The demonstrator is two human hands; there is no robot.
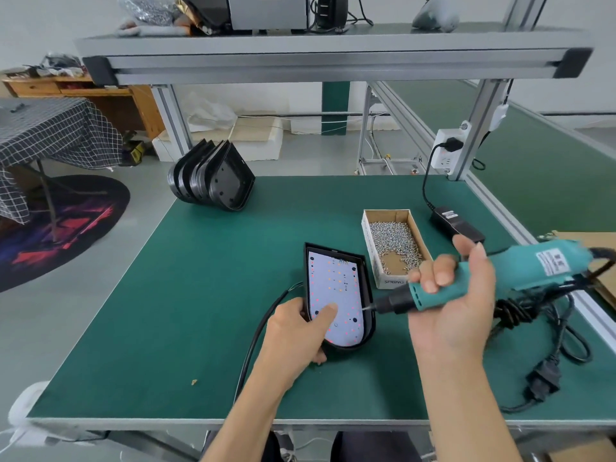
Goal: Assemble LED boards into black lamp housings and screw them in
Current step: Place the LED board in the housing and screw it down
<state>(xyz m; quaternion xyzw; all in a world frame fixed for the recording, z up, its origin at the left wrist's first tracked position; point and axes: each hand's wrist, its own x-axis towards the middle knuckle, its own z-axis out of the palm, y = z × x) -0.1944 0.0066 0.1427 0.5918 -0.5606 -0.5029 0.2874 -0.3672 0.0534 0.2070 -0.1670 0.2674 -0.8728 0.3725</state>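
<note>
A black lamp housing (366, 285) lies on the green mat near the table's middle, with a white LED board (330, 281) seated inside it. My left hand (296, 335) grips the housing's near left edge, thumb pressing on the board. My right hand (456, 301) holds a teal electric screwdriver (480, 278) almost level, its bit tip at the housing's right wall. A black cable (256, 335) trails from the housing toward me.
A cardboard box of silver screws (393, 241) stands right of the housing. Several empty black housings (213, 176) are stacked at the back left. A black power adapter (456, 225), coiled cords and a plug (543, 381) lie on the right.
</note>
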